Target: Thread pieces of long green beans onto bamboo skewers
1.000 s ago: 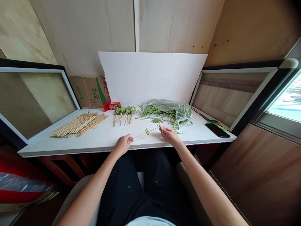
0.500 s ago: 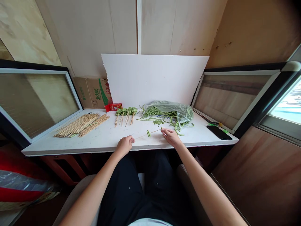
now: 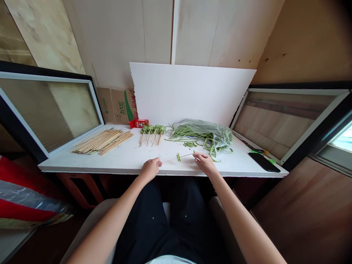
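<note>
From the head view, the left hand (image 3: pixel 151 168) pinches one end of a thin stick (image 3: pixel 188 155), likely to steady it above the bench (image 3: pixel 115 163). The right hand (image 3: pixel 205 163) has its fingers narrowed on a small bean piece (image 3: pixel 194 151) at the other end; whether it is pierced is too small to tell. Threaded bean segments (image 3: pixel 178 157) sit midway, apart from both hands' fingers. Chopped beans (image 3: pixel 190 144) lie just beyond the right hand, seemingly for easy reach.

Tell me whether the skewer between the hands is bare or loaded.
The skewer is partly loaded: short green pieces sit across it between the left hand and right hand, with bare lengths either side.
</note>
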A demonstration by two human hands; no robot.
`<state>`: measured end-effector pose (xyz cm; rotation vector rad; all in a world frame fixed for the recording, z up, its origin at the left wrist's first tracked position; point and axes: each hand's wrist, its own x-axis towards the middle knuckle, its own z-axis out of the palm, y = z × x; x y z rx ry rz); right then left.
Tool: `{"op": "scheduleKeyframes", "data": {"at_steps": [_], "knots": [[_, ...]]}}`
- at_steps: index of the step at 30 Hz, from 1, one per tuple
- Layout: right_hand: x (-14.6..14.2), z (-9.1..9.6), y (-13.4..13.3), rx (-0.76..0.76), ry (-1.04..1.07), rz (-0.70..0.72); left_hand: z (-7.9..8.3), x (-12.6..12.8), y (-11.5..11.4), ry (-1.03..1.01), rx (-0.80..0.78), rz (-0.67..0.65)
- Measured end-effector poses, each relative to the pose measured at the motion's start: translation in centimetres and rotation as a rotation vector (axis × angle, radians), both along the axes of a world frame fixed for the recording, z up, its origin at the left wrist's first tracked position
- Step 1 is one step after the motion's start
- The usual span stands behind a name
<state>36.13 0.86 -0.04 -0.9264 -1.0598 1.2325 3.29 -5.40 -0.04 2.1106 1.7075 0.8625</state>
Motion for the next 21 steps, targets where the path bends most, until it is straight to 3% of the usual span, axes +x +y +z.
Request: {"op": "scheduleKeyframes", "data": {"at_steps": [21], "knots": [[-0.22,0.54,-0.77,0.057,-0.131,-0.041,0.38,-0.17,-0.28,0.036,0.006,-0.006]]}}
